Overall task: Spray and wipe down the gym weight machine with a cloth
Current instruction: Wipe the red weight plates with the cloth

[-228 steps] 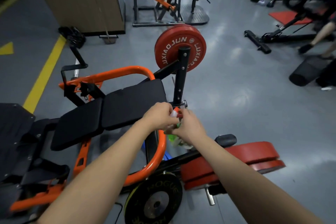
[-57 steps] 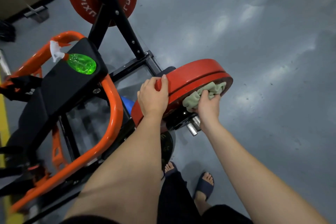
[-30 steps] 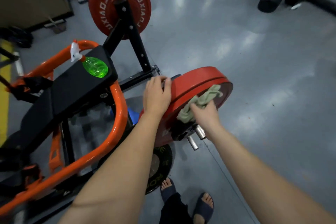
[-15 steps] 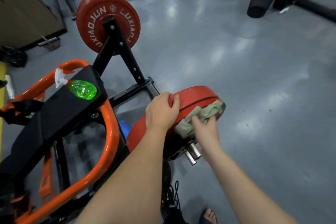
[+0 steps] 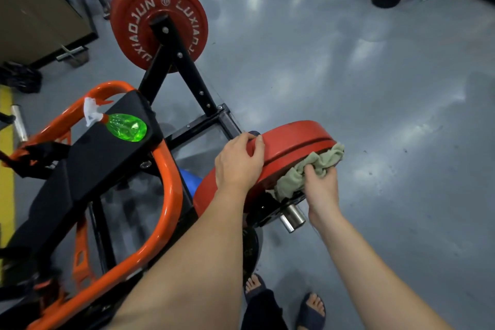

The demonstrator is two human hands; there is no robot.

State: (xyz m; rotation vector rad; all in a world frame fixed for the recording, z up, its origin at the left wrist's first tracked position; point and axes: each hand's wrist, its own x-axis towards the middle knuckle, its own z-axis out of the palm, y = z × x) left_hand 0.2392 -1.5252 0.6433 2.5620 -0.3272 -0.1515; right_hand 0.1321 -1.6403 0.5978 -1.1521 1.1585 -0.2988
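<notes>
Upright red weight plate reads "LUXIAOJUN" twice.

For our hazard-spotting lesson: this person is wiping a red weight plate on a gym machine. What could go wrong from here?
The right hand holds a crumpled green cloth against the round red weight plate, just above the bare steel sleeve end; knuckles might knock it. The open-sandalled feet stand close beneath the plates; a slipping plate could hit toes. The green plastic spray bottle lies on its side on the black padded seat and may roll off.
</notes>
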